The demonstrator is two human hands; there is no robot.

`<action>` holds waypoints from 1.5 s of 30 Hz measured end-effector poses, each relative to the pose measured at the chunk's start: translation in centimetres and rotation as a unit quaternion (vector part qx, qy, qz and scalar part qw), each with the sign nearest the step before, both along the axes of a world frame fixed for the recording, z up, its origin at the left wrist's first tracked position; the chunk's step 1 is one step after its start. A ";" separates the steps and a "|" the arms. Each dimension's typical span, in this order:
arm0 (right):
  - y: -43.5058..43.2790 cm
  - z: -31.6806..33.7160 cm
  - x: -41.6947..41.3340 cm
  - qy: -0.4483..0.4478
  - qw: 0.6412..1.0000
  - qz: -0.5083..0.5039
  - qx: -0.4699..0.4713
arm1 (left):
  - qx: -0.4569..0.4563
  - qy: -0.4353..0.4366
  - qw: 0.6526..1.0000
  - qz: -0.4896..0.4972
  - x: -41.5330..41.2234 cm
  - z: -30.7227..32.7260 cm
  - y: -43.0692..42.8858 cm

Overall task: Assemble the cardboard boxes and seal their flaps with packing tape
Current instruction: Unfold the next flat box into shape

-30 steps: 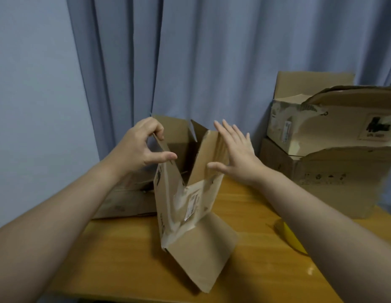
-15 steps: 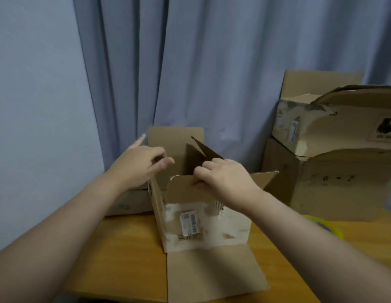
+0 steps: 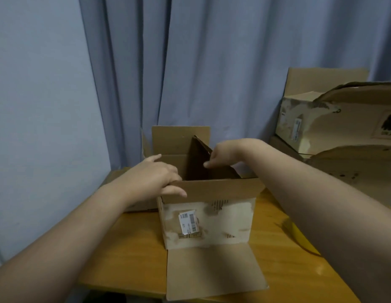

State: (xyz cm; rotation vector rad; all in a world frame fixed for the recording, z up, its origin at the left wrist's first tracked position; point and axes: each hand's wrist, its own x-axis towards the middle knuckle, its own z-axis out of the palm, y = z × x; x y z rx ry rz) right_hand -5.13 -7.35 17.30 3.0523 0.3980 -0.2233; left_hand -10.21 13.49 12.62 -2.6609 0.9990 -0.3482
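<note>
Cardboard box (image 3: 207, 224) is stood upright in the middle of the table (image 3: 135, 248), with its mouth upward. Its near flap (image 3: 216, 189) is gripped at the left corner by the left hand (image 3: 155, 176), thumb outside and fingers curled over the edge. The right flap (image 3: 199, 162), tilted inward, is pinched between thumb and fingers of the right hand (image 3: 225, 154). Folding of the top flaps is judged to be the step in hand. It would be done well if the side flaps were laid flat first, and the near flap and far flap (image 3: 179, 138) then closed over them with edges met squarely, while the walls are kept square. Counted: 1 box in work; 2 more at the far right, an upper box (image 3: 334, 127) stacked on a lower box (image 3: 354, 171); 1 flat cardboard piece (image 3: 117, 174) at the far left; 3 top flaps plainly seen; 1 bottom flap (image 3: 214, 272) splayed toward the near edge; 1 yellow roll (image 3: 297, 237), half hidden by the right arm and taken for tape
</note>
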 end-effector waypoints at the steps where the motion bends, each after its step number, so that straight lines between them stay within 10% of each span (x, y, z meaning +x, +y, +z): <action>1: -0.5 -0.1 0.6 -0.015 1.000 0.001 -0.027 | -0.007 0.002 1.000 -0.004 -0.1 -0.1 0.5; 6: -4.7 0.7 1.6 -0.145 0.987 -0.057 0.034 | -0.141 0.062 0.987 0.036 0.0 0.1 3.9; 10: -8.9 0.1 -0.5 -0.128 0.969 -0.095 0.191 | -0.361 0.110 0.914 0.147 1.5 0.6 5.8; 15: -10.3 -3.4 -2.4 -0.135 0.971 -0.113 0.163 | -0.297 -0.058 0.906 0.296 3.4 -2.3 2.7; 20: -11.1 -6.6 -3.6 -0.243 0.952 -0.137 -0.129 | -0.197 -0.082 0.945 0.248 2.4 -7.5 -0.2; 25: -4.5 -9.0 -4.7 -0.072 0.995 0.065 -0.036 | -0.182 -0.080 0.964 0.175 1.9 -10.4 -1.3; 33: -2.0 -12.6 -3.0 -0.035 0.997 0.068 -0.013 | -0.180 -0.103 0.942 0.262 0.3 -11.9 1.5; 39: -1.4 -10.5 -0.9 -0.034 0.998 0.007 0.042 | -0.419 -0.206 0.863 0.193 1.4 -9.6 3.7; 45: 2.1 -8.7 3.7 -0.139 0.990 0.013 0.027 | -0.626 -0.100 0.758 0.155 3.7 -7.2 3.8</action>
